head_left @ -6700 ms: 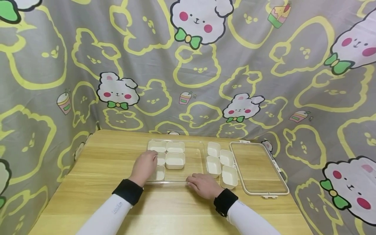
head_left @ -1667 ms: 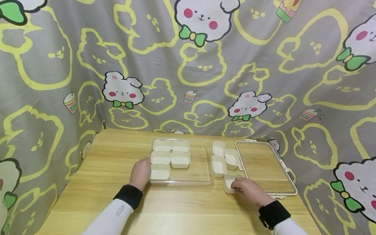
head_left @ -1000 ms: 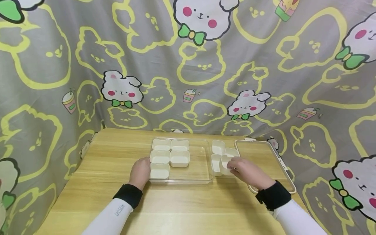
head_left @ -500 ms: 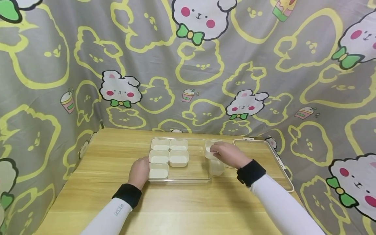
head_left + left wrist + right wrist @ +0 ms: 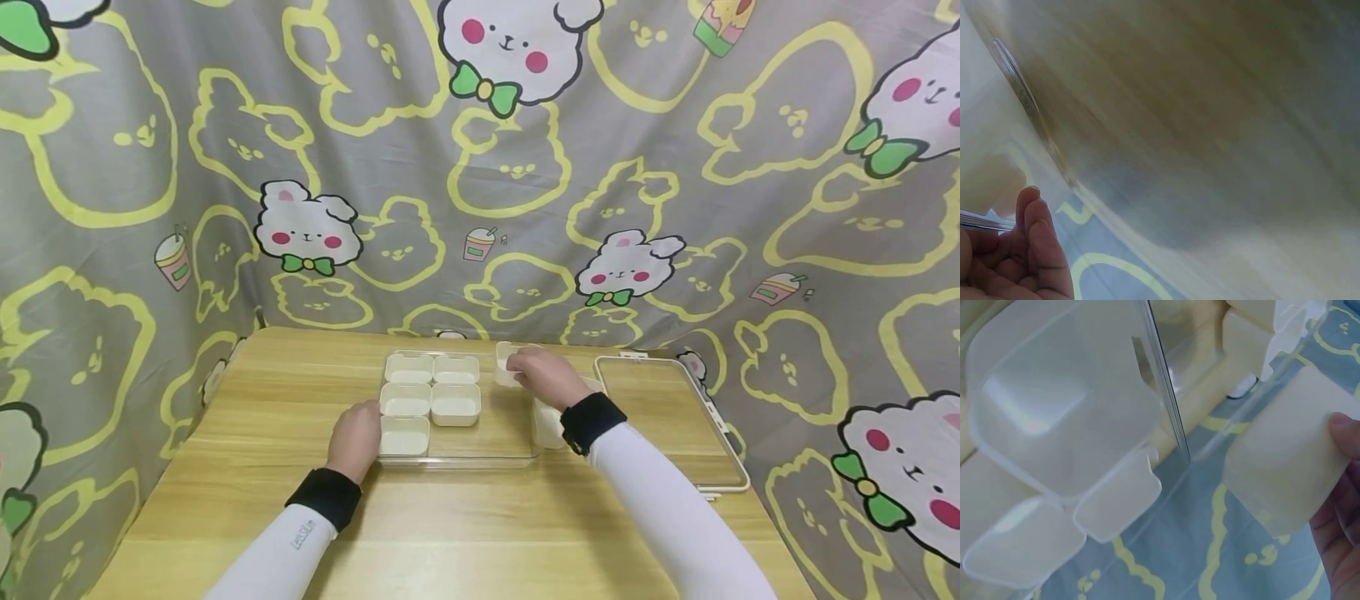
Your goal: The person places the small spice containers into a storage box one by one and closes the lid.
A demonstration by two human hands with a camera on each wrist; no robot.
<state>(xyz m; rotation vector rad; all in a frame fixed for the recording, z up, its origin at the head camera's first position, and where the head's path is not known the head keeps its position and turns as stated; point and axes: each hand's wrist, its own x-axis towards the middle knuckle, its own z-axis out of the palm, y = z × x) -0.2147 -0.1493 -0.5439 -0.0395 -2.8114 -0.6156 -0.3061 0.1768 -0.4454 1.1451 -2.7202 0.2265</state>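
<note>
A shallow clear plastic storage box (image 5: 480, 463) lies on the table, with several small cream bins (image 5: 456, 406) filling its left part. At the box's left side my left hand (image 5: 355, 439) holds the wall; in the left wrist view the clear rim (image 5: 985, 222) runs in between thumb and fingers. My right hand (image 5: 551, 377) pinches another cream bin (image 5: 504, 365) by its wall, above the box's far right part. That bin (image 5: 1291, 453) appears tilted in the right wrist view, thumb on its side. Whether it touches the box floor is hidden.
Right of the box stand several more cream bins (image 5: 547, 427), partly hidden by my right arm. Beyond them lies a clear lid with a white frame (image 5: 727, 487). A patterned grey curtain (image 5: 420, 275) hangs around the wooden table (image 5: 435, 542).
My right hand picked up a bin from the group at right and carried it left and away from me, over the box. Earlier my left hand left the bins and took the box's left side.
</note>
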